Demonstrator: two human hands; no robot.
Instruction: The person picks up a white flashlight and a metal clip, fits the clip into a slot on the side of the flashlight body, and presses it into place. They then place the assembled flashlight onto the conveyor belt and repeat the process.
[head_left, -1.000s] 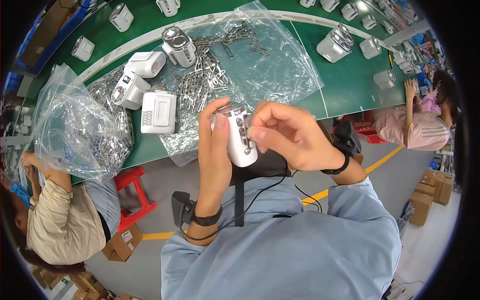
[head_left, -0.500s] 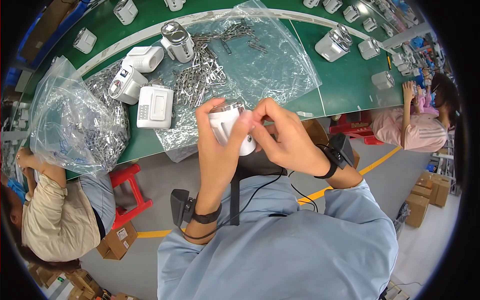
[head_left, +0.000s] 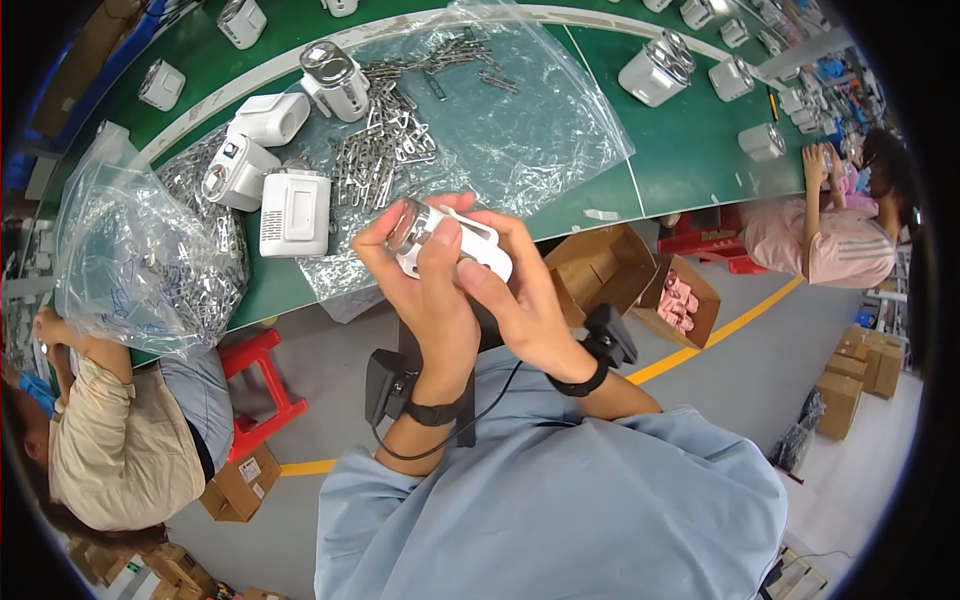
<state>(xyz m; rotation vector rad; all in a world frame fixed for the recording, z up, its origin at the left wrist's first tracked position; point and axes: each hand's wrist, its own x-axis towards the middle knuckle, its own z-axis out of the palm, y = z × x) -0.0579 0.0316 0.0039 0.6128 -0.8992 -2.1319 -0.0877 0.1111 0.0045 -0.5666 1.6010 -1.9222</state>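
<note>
White plastic appliance housing [head_left: 452, 240] with a shiny metal end, held in the air above the green desk [head_left: 690, 150]; left hand [head_left: 425, 290] and right hand [head_left: 525, 300] each close their grip around it. Likely light, rigid, slippery at the metal; best held by the white body. Clear plastic bag [head_left: 140, 250] of metal clips at desk left; open brown carton [head_left: 600, 265] under desk edge.

Long green workbench [head_left: 690, 160], grey floor [head_left: 330, 400] with yellow line [head_left: 720, 335], red stool [head_left: 262, 380] (partly hidden), open cardboard boxes [head_left: 640, 280]

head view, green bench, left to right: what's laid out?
Bag of metal clips → flat white unit → loose clips on clear sheet → white unit with chrome top → small white unit. In front, both hands hold a white unit.
</note>
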